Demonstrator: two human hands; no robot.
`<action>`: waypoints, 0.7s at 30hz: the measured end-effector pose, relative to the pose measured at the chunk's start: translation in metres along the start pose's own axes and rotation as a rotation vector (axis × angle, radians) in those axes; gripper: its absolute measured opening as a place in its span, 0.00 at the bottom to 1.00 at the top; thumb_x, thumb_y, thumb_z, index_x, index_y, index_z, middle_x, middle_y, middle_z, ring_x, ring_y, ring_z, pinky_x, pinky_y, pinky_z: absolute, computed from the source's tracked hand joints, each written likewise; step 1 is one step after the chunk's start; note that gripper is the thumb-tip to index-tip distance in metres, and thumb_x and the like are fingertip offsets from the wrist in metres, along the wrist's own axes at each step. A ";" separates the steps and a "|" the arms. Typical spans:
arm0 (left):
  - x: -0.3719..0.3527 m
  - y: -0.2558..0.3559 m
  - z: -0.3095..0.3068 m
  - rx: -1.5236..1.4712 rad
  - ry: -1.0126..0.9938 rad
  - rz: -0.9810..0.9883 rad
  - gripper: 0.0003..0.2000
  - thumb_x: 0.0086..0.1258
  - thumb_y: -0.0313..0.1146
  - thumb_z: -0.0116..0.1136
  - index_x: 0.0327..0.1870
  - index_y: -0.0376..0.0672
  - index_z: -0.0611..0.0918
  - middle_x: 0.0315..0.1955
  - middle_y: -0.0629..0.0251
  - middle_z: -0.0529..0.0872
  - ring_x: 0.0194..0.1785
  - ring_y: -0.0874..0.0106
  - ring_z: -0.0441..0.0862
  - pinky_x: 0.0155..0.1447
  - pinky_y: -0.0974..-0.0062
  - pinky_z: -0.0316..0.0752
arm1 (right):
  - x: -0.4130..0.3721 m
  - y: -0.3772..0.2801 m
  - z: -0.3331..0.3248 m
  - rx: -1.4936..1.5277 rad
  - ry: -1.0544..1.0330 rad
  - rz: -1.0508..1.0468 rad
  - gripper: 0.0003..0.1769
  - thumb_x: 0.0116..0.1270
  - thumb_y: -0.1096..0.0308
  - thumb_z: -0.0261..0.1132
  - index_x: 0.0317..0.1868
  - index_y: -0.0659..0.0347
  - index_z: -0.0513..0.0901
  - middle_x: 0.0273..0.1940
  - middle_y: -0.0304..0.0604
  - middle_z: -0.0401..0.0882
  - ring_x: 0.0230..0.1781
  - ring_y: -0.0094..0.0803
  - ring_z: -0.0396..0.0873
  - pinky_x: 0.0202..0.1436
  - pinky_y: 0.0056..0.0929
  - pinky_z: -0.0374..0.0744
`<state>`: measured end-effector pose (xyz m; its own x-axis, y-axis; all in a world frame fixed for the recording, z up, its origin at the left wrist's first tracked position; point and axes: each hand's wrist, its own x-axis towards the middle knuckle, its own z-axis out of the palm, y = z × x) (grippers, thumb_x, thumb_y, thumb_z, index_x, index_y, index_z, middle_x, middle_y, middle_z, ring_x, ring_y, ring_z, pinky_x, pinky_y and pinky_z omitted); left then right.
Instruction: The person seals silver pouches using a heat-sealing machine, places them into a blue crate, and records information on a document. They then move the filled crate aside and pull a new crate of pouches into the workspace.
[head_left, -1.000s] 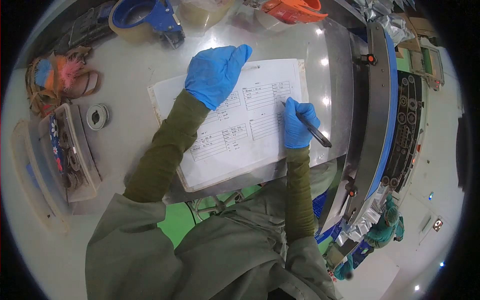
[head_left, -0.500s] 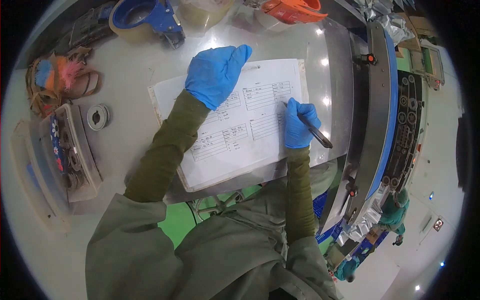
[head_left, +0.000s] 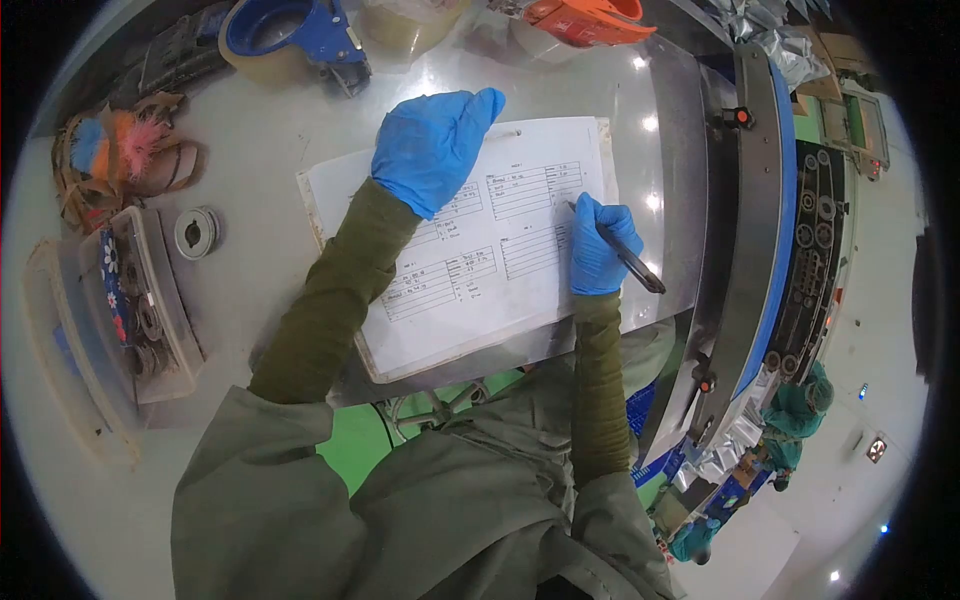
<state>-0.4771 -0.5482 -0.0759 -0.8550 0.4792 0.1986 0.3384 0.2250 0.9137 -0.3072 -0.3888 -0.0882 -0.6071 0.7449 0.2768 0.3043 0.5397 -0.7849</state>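
A printed form sheet (head_left: 440, 345) with handwritten entries in its tables lies on a clipboard (head_left: 606, 150), slightly turned on the metal table. My right hand (head_left: 598, 250), in a blue glove, grips a dark pen (head_left: 640, 268) with its tip at the paper by the right-hand tables. My left hand (head_left: 425, 150), gloved in blue too, rests closed on the upper part of the sheet. Its fingers curl under and away from view, so whatever they may hold is hidden. The left hand covers part of the upper left table.
Blue (head_left: 300, 35) and orange (head_left: 585, 20) tape dispensers stand at the back. On the left are a plastic box (head_left: 185, 340) of small items, a round metal tin (head_left: 197, 233) and a feathery bundle (head_left: 130, 150). A long machine with a blue edge (head_left: 780, 220) borders the right, with people in green (head_left: 800, 410) beyond.
My right hand and the pen have shifted very slightly over the sheet. My left hand stays in place. A person in green in the right background has moved a little.
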 end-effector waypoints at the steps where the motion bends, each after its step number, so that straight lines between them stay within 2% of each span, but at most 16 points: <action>1: 0.001 0.000 0.000 -0.003 0.001 -0.007 0.21 0.69 0.47 0.46 0.21 0.39 0.78 0.17 0.52 0.77 0.22 0.55 0.74 0.28 0.60 0.66 | 0.001 -0.001 -0.001 -0.071 -0.013 -0.015 0.14 0.56 0.72 0.68 0.20 0.61 0.70 0.18 0.36 0.75 0.20 0.17 0.68 0.27 0.21 0.73; 2: 0.000 -0.001 0.000 -0.003 0.002 -0.006 0.21 0.69 0.47 0.46 0.21 0.39 0.78 0.17 0.52 0.77 0.22 0.55 0.74 0.28 0.60 0.66 | 0.000 0.000 0.000 -0.071 -0.013 -0.016 0.14 0.56 0.72 0.68 0.20 0.61 0.70 0.18 0.36 0.75 0.20 0.17 0.68 0.27 0.21 0.73; 4: 0.000 -0.004 0.001 -0.023 0.025 0.053 0.19 0.70 0.41 0.49 0.21 0.36 0.76 0.11 0.63 0.71 0.16 0.73 0.65 0.24 0.72 0.62 | -0.003 0.003 0.001 0.110 0.061 0.038 0.14 0.55 0.72 0.68 0.20 0.60 0.70 0.18 0.36 0.75 0.20 0.17 0.69 0.26 0.20 0.73; 7: 0.000 -0.006 0.002 -0.012 0.031 0.054 0.19 0.70 0.41 0.49 0.20 0.36 0.76 0.11 0.63 0.70 0.16 0.74 0.65 0.24 0.72 0.62 | -0.008 -0.002 -0.003 0.060 0.033 -0.034 0.14 0.55 0.72 0.68 0.20 0.60 0.70 0.18 0.36 0.75 0.20 0.17 0.70 0.26 0.20 0.73; 14: 0.000 -0.002 0.001 -0.011 0.042 0.053 0.20 0.70 0.41 0.49 0.20 0.36 0.76 0.10 0.63 0.71 0.16 0.73 0.66 0.25 0.72 0.64 | -0.009 0.004 -0.007 0.072 -0.033 0.037 0.13 0.55 0.72 0.69 0.21 0.59 0.71 0.19 0.37 0.76 0.20 0.17 0.70 0.26 0.20 0.74; 16: -0.001 0.001 -0.002 -0.017 0.008 0.032 0.19 0.71 0.41 0.47 0.22 0.36 0.76 0.12 0.63 0.72 0.18 0.73 0.68 0.27 0.73 0.65 | -0.009 0.008 -0.006 0.020 -0.017 -0.018 0.14 0.55 0.72 0.69 0.20 0.59 0.71 0.19 0.37 0.76 0.20 0.16 0.70 0.26 0.20 0.74; 20: -0.001 -0.004 -0.004 -0.039 -0.020 0.091 0.18 0.72 0.40 0.44 0.25 0.37 0.76 0.14 0.63 0.73 0.19 0.73 0.70 0.27 0.73 0.65 | -0.009 0.007 -0.004 0.069 0.008 0.005 0.15 0.55 0.71 0.69 0.20 0.59 0.70 0.18 0.36 0.75 0.19 0.16 0.69 0.26 0.20 0.73; 21: -0.001 -0.006 -0.003 -0.098 -0.005 0.127 0.21 0.71 0.45 0.44 0.22 0.38 0.76 0.14 0.58 0.73 0.19 0.65 0.70 0.27 0.68 0.65 | -0.008 0.006 -0.004 0.060 -0.001 -0.005 0.15 0.54 0.71 0.69 0.20 0.59 0.70 0.18 0.36 0.75 0.19 0.16 0.69 0.25 0.20 0.73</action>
<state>-0.4792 -0.5530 -0.0810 -0.8055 0.5029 0.3135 0.4039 0.0787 0.9114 -0.2970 -0.3899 -0.0931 -0.6091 0.7420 0.2801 0.2572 0.5189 -0.8152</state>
